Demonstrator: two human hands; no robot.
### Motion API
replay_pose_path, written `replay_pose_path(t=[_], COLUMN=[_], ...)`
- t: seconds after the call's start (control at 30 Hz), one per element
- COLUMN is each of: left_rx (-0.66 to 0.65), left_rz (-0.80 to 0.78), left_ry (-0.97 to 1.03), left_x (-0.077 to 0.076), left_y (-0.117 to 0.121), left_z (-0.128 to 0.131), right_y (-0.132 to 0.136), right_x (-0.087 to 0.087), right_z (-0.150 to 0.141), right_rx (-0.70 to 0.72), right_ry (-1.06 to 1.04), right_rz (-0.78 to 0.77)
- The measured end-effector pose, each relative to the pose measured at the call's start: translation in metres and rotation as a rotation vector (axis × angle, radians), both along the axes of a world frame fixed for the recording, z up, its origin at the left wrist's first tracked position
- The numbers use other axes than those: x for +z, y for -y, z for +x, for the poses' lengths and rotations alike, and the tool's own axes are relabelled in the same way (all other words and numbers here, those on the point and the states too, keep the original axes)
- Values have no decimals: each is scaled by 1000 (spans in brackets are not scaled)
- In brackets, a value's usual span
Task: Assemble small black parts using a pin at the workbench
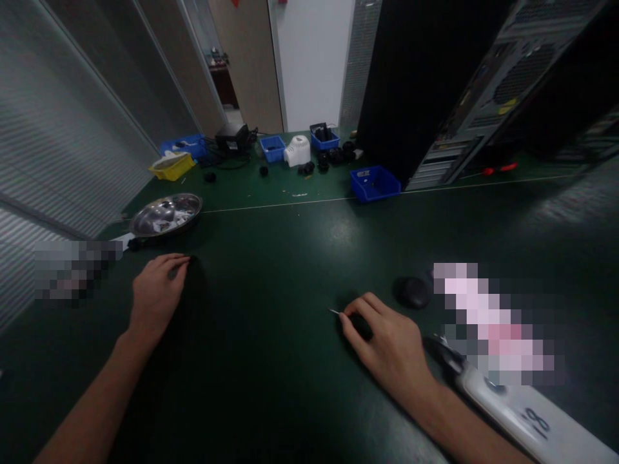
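My left hand (159, 287) is closed in a pinch over the left part of the green table, below the metal bowl. A small black piece (192, 259) shows at its fingertips; its kind is too small to make out. My right hand (387, 335) is closed too, thumb and forefinger pinching a thin silver pin-like piece (333, 311) that points left; the rest of it is hidden in the fingers. Beyond the right hand's knuckles sits a rounded black object (413, 293), apart from the hand. The hands are well apart.
A shiny metal bowl (140, 225) with whitish scraps stands at the left. A blue bin (376, 192), smaller trays and a white casing (297, 151) line the back. Black computer cases (416, 84) rise at right. A white device marked "i8" (556, 419) lies beside my right forearm.
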State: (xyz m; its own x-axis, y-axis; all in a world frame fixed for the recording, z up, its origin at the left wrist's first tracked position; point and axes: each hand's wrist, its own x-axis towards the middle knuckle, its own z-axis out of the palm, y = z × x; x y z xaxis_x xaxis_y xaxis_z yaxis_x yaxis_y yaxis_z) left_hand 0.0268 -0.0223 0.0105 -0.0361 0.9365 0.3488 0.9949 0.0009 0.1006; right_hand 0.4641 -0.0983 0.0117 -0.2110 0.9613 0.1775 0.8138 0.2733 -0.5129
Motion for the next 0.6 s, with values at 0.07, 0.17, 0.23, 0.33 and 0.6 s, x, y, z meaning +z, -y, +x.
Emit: replay_pose_path(t=[0.07, 0.17, 0.23, 0.33, 0.6], left_rx=[31, 53, 8, -240, -819], left_rz=[-31, -69, -60, -109, -208], left_ry=[37, 137, 227, 409, 525], left_x=[3, 11, 20, 28, 1], left_y=[0, 1, 5, 21, 74], left_z=[-2, 3, 22, 79, 203], right_y=[0, 0, 0, 1, 2], right_x=[0, 0, 0, 0, 3], right_z=[0, 0, 0, 0, -2], right_rx=[0, -6, -10, -14, 28], right_ry=[-4, -3, 1, 0, -78], right_rz=[5, 9, 4, 6, 13])
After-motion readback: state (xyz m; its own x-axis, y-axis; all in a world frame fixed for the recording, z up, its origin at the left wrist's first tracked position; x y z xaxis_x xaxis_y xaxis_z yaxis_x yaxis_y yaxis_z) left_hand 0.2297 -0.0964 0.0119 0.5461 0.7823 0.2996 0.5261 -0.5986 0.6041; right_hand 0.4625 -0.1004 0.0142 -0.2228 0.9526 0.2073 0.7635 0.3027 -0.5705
